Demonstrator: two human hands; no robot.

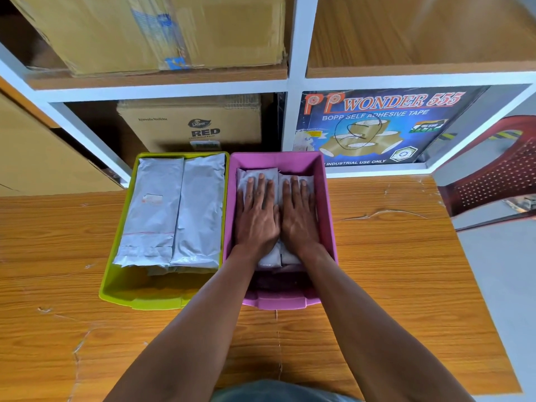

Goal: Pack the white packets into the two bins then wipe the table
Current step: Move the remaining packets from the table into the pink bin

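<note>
White packets are lying side by side in the pink bin, both hands pressing flat on them, fingers spread and gripping nothing: left hand, right hand. More crinkled packets are filling the green bin just left. On the far shelving a carton is showing "RED", a poster "WONDER 555 BOPP SELF ADHESIVE TAPE". The scratched wooden table is carrying both bins; a maroon chair is standing far right.

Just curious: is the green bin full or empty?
Nearly full. White packets lie flat, side by side, in the green bin, covering most of it; only its near end is bare.
</note>
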